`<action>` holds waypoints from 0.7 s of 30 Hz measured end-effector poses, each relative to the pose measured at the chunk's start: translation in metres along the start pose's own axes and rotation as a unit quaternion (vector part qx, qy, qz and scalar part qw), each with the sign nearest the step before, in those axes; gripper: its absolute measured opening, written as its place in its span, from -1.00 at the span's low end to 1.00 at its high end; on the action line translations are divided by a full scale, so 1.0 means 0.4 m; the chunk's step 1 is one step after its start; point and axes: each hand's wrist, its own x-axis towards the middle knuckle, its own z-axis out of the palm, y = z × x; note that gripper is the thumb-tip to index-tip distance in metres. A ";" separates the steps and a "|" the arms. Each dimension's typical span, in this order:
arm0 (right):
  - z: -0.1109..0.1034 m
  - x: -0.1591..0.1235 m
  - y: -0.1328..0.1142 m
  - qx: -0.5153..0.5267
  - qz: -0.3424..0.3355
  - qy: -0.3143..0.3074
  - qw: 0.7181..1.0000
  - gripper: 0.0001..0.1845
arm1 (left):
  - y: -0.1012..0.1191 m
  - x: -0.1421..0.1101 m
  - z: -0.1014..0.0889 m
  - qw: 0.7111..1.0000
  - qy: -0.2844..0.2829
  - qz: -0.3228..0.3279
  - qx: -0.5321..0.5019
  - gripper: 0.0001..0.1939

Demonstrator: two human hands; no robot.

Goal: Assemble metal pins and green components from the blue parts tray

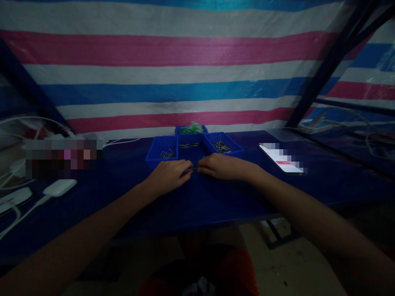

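Between my two hands runs a thin metal rod (194, 169), low over the blue table in front of the bins. My left hand (166, 176) is closed in a pinch at its left end. My right hand (224, 166) pinches the other end, its fingertips partly hidden. Just beyond my left hand stands a blue bin (154, 147) with small dark metal pieces (167, 153). Another blue bin (236, 149), past my right hand, holds a heap of thin metal pieces (221, 146). Several slim rods (189, 145) lie between these bins.
A blue bin at the back holds a green bundle in clear plastic (191, 128). On the blue table (197, 205), a lit phone (280, 159) lies to the right. White cables and a white charger (60, 188) are at the left. A striped sheet (185, 49) hangs behind.
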 end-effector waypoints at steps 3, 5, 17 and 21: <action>0.000 0.001 0.001 -0.003 0.002 -0.004 1.000 -0.71 | 0.000 0.000 0.000 1.000 -0.001 -0.002 0.005 -0.82; -0.001 0.001 0.001 -0.006 0.009 -0.010 1.000 -0.71 | 0.001 -0.001 -0.001 1.000 -0.004 -0.007 0.008 -0.81; -0.002 -0.001 0.002 -0.014 0.033 -0.006 0.999 -0.72 | 0.001 0.001 -0.002 0.999 -0.040 -0.031 0.019 -0.83; -0.002 -0.001 0.005 -0.021 0.037 -0.011 0.999 -0.72 | 0.004 0.002 -0.007 0.998 -0.041 -0.044 0.019 -0.85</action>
